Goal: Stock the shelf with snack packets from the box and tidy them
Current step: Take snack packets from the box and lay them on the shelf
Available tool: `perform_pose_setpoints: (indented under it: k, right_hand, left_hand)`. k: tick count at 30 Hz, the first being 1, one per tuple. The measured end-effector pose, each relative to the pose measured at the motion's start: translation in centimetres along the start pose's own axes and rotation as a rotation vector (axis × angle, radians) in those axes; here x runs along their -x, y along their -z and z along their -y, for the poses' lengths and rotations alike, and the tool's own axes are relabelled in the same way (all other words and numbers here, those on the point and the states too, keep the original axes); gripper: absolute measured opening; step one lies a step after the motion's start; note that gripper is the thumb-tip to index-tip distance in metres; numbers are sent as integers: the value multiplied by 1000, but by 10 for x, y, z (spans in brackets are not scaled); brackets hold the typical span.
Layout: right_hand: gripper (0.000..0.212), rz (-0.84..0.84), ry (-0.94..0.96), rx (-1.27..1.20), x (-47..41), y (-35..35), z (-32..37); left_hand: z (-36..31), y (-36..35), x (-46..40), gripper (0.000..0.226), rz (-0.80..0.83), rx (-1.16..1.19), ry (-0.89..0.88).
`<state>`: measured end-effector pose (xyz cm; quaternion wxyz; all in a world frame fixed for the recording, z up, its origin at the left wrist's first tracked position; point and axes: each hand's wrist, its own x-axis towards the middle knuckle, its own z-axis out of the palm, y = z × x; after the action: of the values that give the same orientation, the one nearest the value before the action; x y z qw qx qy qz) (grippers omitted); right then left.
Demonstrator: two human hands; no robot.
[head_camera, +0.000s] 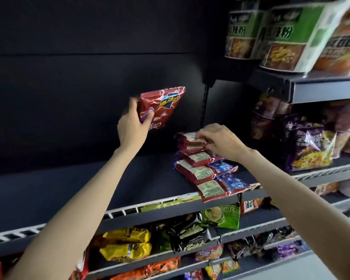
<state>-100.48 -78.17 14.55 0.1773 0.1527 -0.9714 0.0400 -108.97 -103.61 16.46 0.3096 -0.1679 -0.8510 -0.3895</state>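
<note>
Dark shelving fills the head view, its middle shelf [69, 190] mostly bare behind a white wire rail. A person's left hand [131, 126] grips one red snack packet [162, 106] by its lower left corner, thumb across the front, holding it upright in the air above the shelf. To its right, a row of red snack packets [202, 168], at least five counted, lies overlapping from back to front edge. The right hand [220, 140] reaches over it, fingers pinching the rearmost packet's top. Purple noodle bags [309, 146] stand beyond; two yellow packets [127, 243] lie below; green-labelled noodle tubs [281, 35] sit above.
</note>
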Motion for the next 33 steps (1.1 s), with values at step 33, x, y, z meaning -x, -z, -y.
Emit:
perform_pose_setpoints:
  k: [33]
  right_hand:
    - [28,-336,-135,-69,41,16,49]
  left_hand:
    - [-33,-29,30,23,345,64,-298]
